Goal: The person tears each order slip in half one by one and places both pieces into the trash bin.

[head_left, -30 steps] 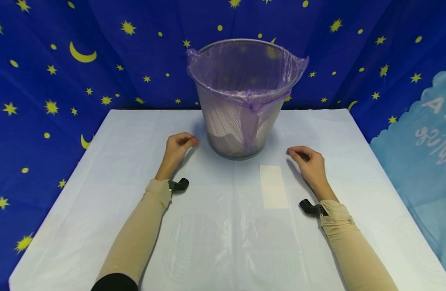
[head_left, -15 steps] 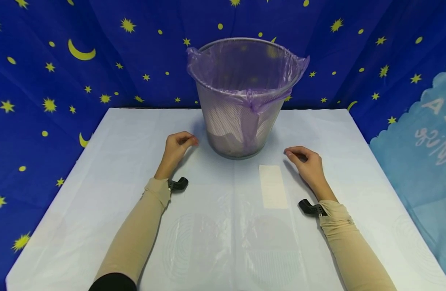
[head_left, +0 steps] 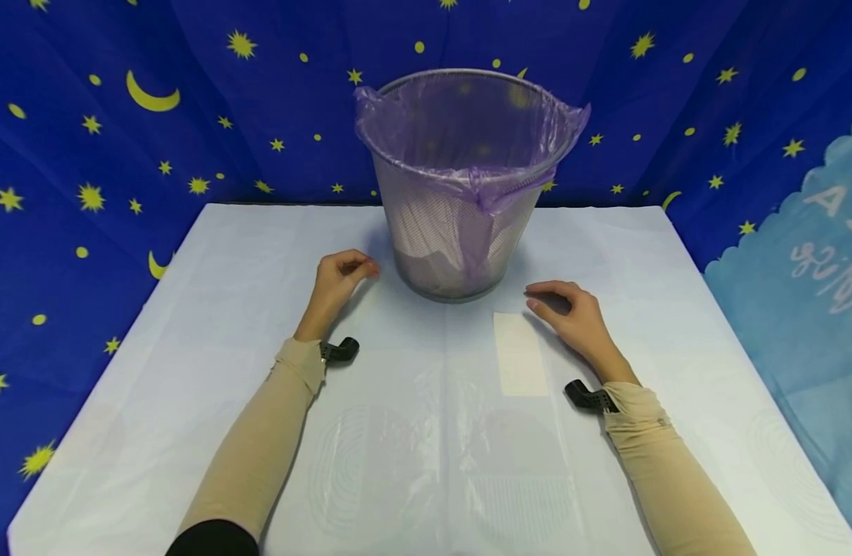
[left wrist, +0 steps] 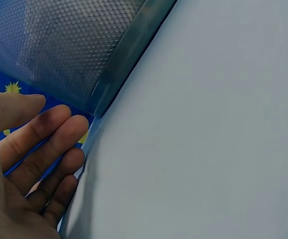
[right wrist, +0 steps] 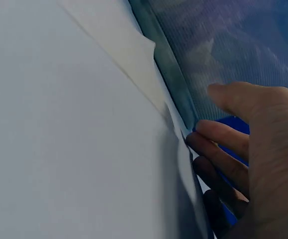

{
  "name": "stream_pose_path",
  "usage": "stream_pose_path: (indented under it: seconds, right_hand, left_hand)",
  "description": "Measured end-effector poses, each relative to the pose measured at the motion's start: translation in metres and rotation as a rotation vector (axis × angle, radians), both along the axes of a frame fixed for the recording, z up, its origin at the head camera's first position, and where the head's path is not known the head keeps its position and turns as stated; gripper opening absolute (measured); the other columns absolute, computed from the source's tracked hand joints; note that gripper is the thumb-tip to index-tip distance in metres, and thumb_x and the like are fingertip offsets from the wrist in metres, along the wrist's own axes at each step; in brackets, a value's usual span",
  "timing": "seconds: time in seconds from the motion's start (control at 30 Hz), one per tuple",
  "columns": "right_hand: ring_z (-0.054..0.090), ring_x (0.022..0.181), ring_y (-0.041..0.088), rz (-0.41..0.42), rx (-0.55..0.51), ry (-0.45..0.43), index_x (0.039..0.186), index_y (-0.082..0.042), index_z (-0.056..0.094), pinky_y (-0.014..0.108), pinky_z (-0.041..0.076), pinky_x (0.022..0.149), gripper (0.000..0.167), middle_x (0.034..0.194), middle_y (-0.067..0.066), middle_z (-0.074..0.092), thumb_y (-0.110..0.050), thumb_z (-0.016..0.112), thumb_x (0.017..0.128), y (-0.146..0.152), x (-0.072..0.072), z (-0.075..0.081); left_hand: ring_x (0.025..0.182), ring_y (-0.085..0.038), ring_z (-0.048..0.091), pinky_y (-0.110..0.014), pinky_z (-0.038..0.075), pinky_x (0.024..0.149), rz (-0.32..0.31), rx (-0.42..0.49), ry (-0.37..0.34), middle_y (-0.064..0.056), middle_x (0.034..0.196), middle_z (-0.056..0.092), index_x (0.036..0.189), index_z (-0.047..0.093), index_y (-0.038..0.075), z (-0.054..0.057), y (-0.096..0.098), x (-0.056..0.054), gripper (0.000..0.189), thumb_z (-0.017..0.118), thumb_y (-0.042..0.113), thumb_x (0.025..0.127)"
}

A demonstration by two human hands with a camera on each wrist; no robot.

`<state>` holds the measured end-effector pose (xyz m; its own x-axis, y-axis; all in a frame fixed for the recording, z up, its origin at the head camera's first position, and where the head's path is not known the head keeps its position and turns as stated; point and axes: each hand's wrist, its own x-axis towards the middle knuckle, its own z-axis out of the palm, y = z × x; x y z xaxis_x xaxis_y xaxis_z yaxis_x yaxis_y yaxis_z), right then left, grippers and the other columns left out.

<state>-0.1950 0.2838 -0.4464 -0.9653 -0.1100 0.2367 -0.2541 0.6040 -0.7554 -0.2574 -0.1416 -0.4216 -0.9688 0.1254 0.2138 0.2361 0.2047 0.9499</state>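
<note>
A cream strip of paper (head_left: 520,357) lies flat on the white tabletop, right of the middle. Just beyond its upper right corner is my right hand (head_left: 571,313), fingers loosely bent and thumb apart, with nothing between them. In the right wrist view the paper (right wrist: 126,55) lies left of my right hand (right wrist: 238,144). A mesh wastebasket (head_left: 446,247) lined with a purple plastic bag (head_left: 491,189) stands upright at the back. My left hand (head_left: 342,278) rests left of its base, fingers loosely curled; the left wrist view shows this hand (left wrist: 44,154) holding nothing, near the basket's bottom rim (left wrist: 119,64).
A white plastic cover (head_left: 412,463) spreads over the table. Behind it hangs a blue curtain (head_left: 273,100) with yellow stars and moons. A light blue panel with lettering (head_left: 815,255) is at the right. Each wrist wears a black camera mount (head_left: 341,350).
My right hand has moved left toward the paper strip, and its thumb and fingers have spread apart. The left hand has stayed in place beside the wastebasket.
</note>
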Motion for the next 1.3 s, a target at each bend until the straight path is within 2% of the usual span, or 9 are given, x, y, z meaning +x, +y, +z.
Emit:
stream_pose_path:
  seconds: [0.17,0.2,0.3,0.47,0.63,0.87,1.03,1.2,1.3]
  right_hand:
    - [0.059,0.123,0.016,0.059,0.031,0.028,0.121,-0.025,0.079,0.039,0.041,0.110,0.028,0.125,-0.005,0.074,-0.035,0.081,0.095,-0.011,0.000,-0.001]
    - [0.058,0.123,0.017,0.080,0.040,0.046,0.121,-0.024,0.079,0.038,0.040,0.109,0.028,0.126,-0.004,0.074,-0.032,0.082,0.094,-0.014,0.000,-0.002]
    - [0.057,0.124,0.020,0.150,0.058,0.094,0.122,-0.021,0.079,0.040,0.040,0.110,0.030,0.129,-0.001,0.073,-0.025,0.084,0.092,-0.020,0.001,-0.002]
    - [0.053,0.132,0.028,0.236,0.082,0.102,0.122,-0.021,0.079,0.053,0.037,0.113,0.032,0.138,0.005,0.068,-0.021,0.085,0.091,-0.028,0.003,-0.002]
    - [0.051,0.134,0.029,0.268,0.102,0.103,0.119,-0.023,0.080,0.055,0.037,0.112,0.027,0.142,0.007,0.065,-0.020,0.084,0.092,-0.033,0.004,-0.003]
    - [0.053,0.132,0.029,0.244,0.087,0.106,0.106,-0.023,0.081,0.052,0.037,0.112,0.017,0.137,0.006,0.069,-0.017,0.085,0.091,-0.035,0.004,-0.002]
    - [0.056,0.128,0.025,0.207,0.057,0.101,0.095,-0.023,0.080,0.039,0.039,0.111,0.010,0.129,0.002,0.073,-0.016,0.085,0.091,-0.036,0.004,-0.002]
    - [0.061,0.112,0.017,0.116,0.003,0.126,0.094,-0.018,0.080,0.023,0.042,0.102,0.007,0.109,0.001,0.077,-0.014,0.085,0.091,-0.039,0.004,-0.002]
    - [0.062,0.100,0.011,0.042,-0.053,0.115,0.096,-0.015,0.081,0.020,0.045,0.092,0.005,0.100,0.003,0.077,-0.014,0.083,0.092,-0.041,0.005,-0.001]
  left_hand:
    - [0.091,-0.044,0.071,-0.020,0.052,0.085,-0.025,-0.020,0.011,-0.030,0.094,0.075,0.102,0.075,-0.014,-0.003,0.006,0.003,0.017,0.071,0.002,0.097]
    - [0.092,-0.049,0.070,-0.019,0.052,0.084,-0.029,-0.031,0.010,-0.032,0.095,0.075,0.103,0.074,-0.015,0.002,0.009,0.006,0.017,0.070,0.000,0.097]
    - [0.090,-0.047,0.069,-0.018,0.051,0.081,-0.034,-0.065,0.024,-0.031,0.094,0.075,0.101,0.075,-0.014,0.002,0.015,0.009,0.015,0.071,-0.001,0.096]
    - [0.084,-0.038,0.069,-0.018,0.049,0.077,-0.028,-0.123,0.053,-0.032,0.094,0.075,0.101,0.076,-0.013,-0.013,0.026,0.001,0.014,0.072,-0.001,0.096]
    - [0.083,-0.034,0.072,-0.021,0.051,0.078,-0.056,-0.140,0.060,-0.024,0.092,0.078,0.101,0.078,-0.009,-0.025,0.034,-0.003,0.016,0.075,0.006,0.095]
    - [0.082,-0.035,0.074,-0.022,0.054,0.078,-0.112,-0.113,0.085,-0.021,0.089,0.078,0.096,0.079,-0.004,-0.025,0.039,-0.001,0.011,0.077,0.007,0.095]
    - [0.080,-0.033,0.074,-0.022,0.054,0.077,-0.132,-0.104,0.075,-0.021,0.087,0.078,0.095,0.079,-0.005,-0.024,0.044,0.002,0.011,0.076,0.007,0.095]
    - [0.077,-0.023,0.073,-0.023,0.055,0.077,-0.151,-0.101,0.081,-0.019,0.085,0.078,0.092,0.079,-0.005,-0.025,0.052,0.008,0.011,0.076,0.005,0.095]
    - [0.076,-0.020,0.074,-0.023,0.057,0.077,-0.181,-0.106,0.080,-0.017,0.083,0.078,0.091,0.080,-0.005,-0.027,0.059,0.013,0.011,0.076,0.005,0.095]
